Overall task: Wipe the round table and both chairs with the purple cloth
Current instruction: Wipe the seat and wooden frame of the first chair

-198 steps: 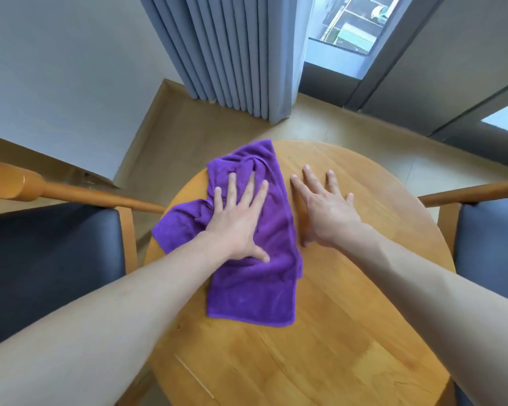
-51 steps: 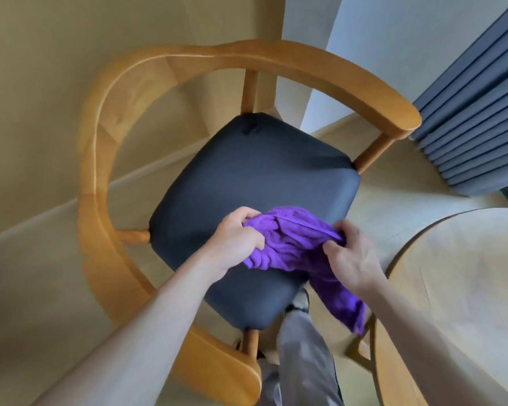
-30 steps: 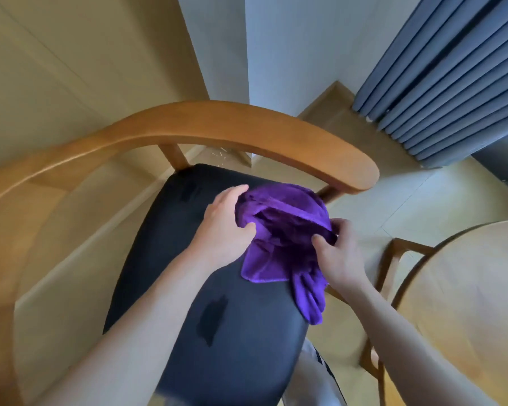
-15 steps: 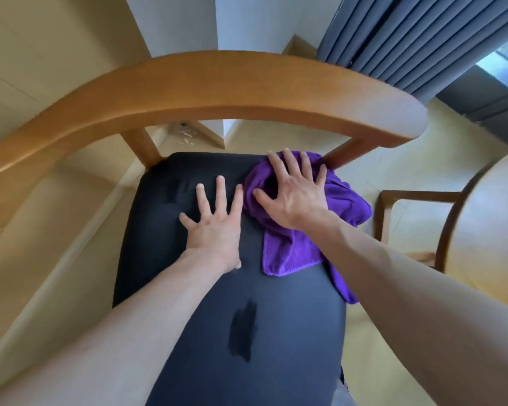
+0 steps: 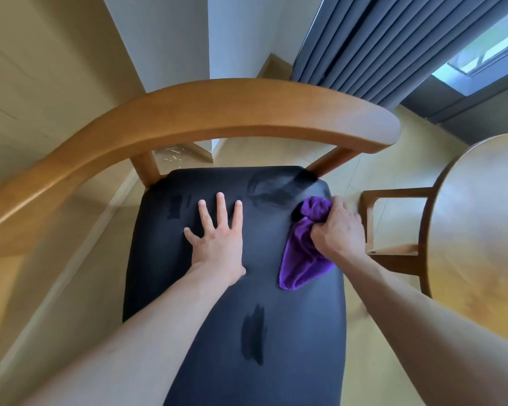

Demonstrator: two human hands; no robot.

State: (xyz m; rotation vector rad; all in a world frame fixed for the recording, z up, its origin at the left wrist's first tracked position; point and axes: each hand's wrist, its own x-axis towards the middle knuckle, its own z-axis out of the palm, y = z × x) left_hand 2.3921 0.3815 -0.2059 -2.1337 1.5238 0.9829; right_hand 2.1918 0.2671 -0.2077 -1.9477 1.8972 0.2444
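Nearest to us, both our forearms reached out over the dark seat (image 5: 217,361) of the chair, where a darker smear (image 5: 254,335) marked the upholstery between them. Our left hand (image 5: 217,238) lay flat on the middle of the seat, fingers straight and spread, holding nothing. Just to its right, our right hand (image 5: 339,230) gripped the purple cloth (image 5: 301,259) in a bunch, fingers curled round it; part of the cloth lay on the seat near its right edge, and a wad of it stuck out above the knuckles. More dark streaks (image 5: 276,186) showed on the seat beyond the cloth, toward the far right corner. Past the seat, the curved wooden backrest (image 5: 232,112) of the chair arched across the view on its two posts. To the right stood the round surface (image 5: 481,224), its wooden edge close to the chair but apart from it. Farther off we saw the pale floor (image 5: 276,150), the wall (image 5: 173,39), grey curtains (image 5: 379,45) and a window (image 5: 487,48).
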